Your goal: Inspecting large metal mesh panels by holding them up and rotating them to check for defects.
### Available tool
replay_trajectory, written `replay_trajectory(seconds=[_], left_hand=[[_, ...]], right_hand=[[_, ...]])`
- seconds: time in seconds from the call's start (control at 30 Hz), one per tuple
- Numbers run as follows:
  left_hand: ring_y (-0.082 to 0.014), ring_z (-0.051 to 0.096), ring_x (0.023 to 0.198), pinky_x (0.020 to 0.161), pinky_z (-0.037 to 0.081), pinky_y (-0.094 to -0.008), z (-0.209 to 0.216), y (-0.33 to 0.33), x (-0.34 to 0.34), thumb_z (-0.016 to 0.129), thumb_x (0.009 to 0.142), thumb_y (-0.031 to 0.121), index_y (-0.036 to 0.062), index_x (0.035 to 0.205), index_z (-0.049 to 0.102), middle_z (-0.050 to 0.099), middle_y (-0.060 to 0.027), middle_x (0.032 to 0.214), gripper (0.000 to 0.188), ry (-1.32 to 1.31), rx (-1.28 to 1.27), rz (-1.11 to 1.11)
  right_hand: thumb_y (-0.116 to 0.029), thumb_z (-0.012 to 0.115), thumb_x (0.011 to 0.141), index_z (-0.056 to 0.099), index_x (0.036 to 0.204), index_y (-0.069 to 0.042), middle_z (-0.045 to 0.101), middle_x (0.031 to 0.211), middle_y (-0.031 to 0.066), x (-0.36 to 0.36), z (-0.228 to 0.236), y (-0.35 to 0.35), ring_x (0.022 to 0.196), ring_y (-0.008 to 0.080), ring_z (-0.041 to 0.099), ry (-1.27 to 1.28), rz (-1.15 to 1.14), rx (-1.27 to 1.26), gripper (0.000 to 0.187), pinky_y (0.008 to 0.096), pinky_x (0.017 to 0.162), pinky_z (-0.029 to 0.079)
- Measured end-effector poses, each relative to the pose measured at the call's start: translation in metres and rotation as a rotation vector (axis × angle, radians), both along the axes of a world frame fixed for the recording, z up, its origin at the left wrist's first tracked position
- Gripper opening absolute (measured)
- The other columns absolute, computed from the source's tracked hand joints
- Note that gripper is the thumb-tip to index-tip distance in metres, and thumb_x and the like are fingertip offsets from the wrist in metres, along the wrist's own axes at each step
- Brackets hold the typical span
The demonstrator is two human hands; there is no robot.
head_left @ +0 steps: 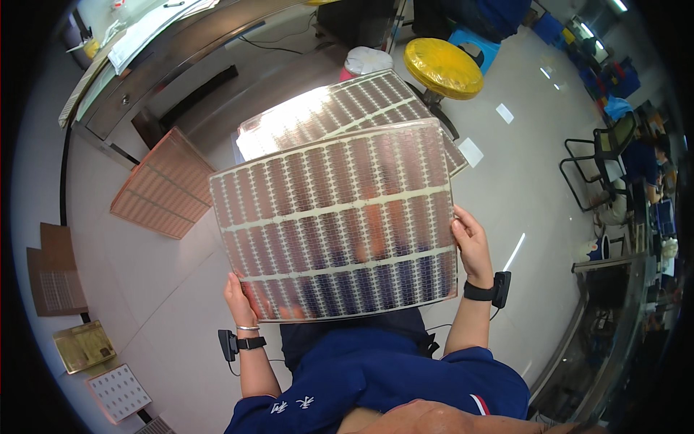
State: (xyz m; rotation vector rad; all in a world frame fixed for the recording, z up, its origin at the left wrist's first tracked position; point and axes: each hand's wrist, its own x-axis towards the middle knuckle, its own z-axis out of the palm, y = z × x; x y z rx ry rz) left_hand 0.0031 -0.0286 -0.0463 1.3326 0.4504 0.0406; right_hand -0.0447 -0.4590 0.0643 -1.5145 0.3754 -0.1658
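A large, shiny copper-coloured circuit board panel (336, 224) with rows of small repeated patterns and pale dividing bands is held up in front of my body, slightly tilted. My left hand (238, 299) grips its lower left corner, with the thumb at the edge. On the right edge, a little below mid-height, my right hand (471, 242) is closed; the fingers behind the panel are hidden. Just beyond lie similar panels (383, 98), partly covered by the held one and bright with glare at their left. I cannot tell what supports them.
Another copper panel (163, 184) stands on the floor at left. Boards (119, 392) lean along the left wall. A metal desk (130, 94) is at far left. Ahead stand a yellow-covered stool (443, 69) and a white-topped stool (367, 61). A chair (600, 155) and people are at right.
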Motion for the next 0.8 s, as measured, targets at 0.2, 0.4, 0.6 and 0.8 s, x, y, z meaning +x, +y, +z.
replay_trajectory(seconds=[0.2,0.4,0.6,0.8], left_hand=[[-0.0082,0.052,0.075,0.069,0.044,-0.023,0.021,-0.002,-0.004,0.042,0.095,0.03,0.0011,0.086,0.057,0.058,-0.0014,0.083,0.033,-0.07,0.003,-0.025],[-0.0048,0.05,0.075,0.068,0.043,-0.0198,0.03,-0.007,-0.004,0.047,0.094,0.027,0.0025,0.09,0.057,0.057,0.0007,0.084,0.027,-0.114,-0.063,-0.046],[-0.0002,0.036,0.059,0.052,0.031,-0.0162,0.042,-0.014,0.001,0.045,0.094,0.03,0.0047,0.083,0.055,0.045,0.008,0.068,0.029,-0.113,-0.127,-0.188],[-0.0008,0.028,0.056,0.05,0.024,-0.0178,0.059,-0.01,0.001,0.045,0.094,0.03,0.007,0.075,0.051,0.036,0.01,0.063,0.031,-0.128,-0.048,-0.192]], right_hand=[[-0.015,0.05,0.091,0.047,0.124,-0.001,0.058,0.089,-0.0008,0.001,-0.017,-0.006,0.076,0.0055,0.052,-0.002,-0.075,0.008,0.036,0.0195,0.065,0.043],[-0.01,0.048,0.091,0.051,0.116,0.0,0.057,0.085,0.0011,0.001,-0.029,-0.013,0.076,0.0082,0.053,-0.014,-0.255,0.046,0.028,0.0213,0.068,0.043],[-0.01,0.046,0.092,0.051,0.112,0.001,0.056,0.085,0.0017,0.0,-0.042,-0.02,0.079,0.009,0.053,-0.008,-0.395,0.025,0.024,0.0234,0.072,0.044],[-0.013,0.046,0.093,0.05,0.112,0.0,0.056,0.089,0.0024,0.002,-0.039,-0.021,0.083,0.0094,0.052,-0.107,-0.331,0.097,0.024,0.0239,0.076,0.043]])
